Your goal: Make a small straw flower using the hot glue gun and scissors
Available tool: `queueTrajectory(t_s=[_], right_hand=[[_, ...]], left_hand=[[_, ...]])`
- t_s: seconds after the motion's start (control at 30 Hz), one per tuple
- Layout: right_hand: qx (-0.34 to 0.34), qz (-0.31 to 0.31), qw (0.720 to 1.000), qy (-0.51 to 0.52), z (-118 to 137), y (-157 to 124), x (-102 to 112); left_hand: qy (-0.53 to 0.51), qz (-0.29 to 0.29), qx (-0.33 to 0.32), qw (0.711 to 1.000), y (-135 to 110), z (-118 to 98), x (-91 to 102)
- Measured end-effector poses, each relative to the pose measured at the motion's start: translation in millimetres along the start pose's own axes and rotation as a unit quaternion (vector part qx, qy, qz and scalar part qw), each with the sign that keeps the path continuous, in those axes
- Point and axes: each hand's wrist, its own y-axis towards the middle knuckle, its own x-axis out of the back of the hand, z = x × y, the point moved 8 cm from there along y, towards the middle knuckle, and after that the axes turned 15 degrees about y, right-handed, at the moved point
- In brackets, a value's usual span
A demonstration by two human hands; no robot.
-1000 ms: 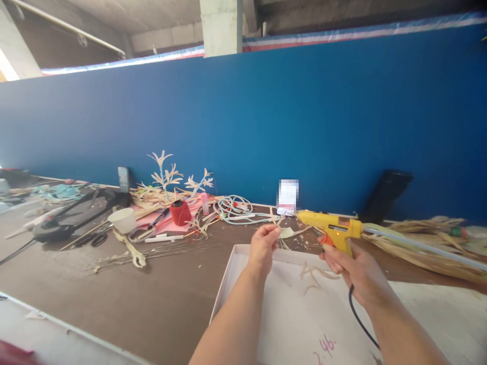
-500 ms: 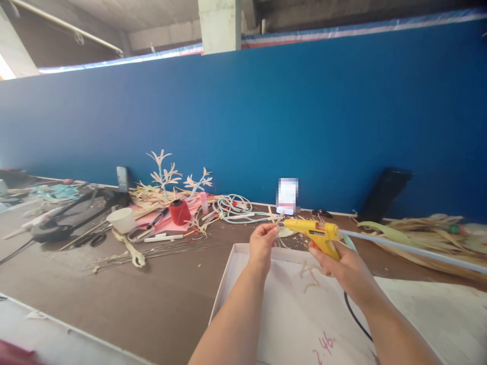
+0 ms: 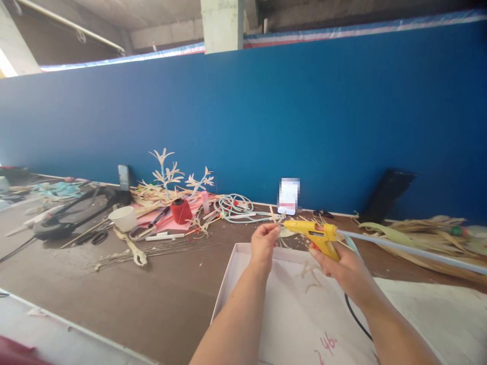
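My right hand is wrapped round a yellow hot glue gun, whose nozzle points left. A long pale glue stick sticks out of its back end. My left hand is closed in a pinch right at the nozzle tip. Whatever it pinches is too small and too covered by the fingers to make out; pale husk-like strips show just behind them. Below both hands lies a shallow white box lid with a few pale curled strips in it and pink handwriting.
A lit phone leans on the blue partition. To the left are husk flowers, a red thread spool, a white cup, scissors and thin wires. Dried husks lie at the right.
Both hands and the glue gun stay almost in place, the nozzle still at my left fingertips. The whole view has shifted very slightly.
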Motion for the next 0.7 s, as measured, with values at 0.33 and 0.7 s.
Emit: queueTrajectory(t_s=[0.33, 0.7], right_hand=[[0.001, 0.002, 1.0, -0.016, 0.1, -0.2, -0.3], [-0.009, 0.002, 1.0, 0.008, -1.9, 0.4, 0.1]], left_hand=[[-0.002, -0.002, 0.002, 1.0, 1.8, 1.4, 0.8], [-0.004, 0.0, -0.004, 1.0, 2.1, 1.5, 0.7]])
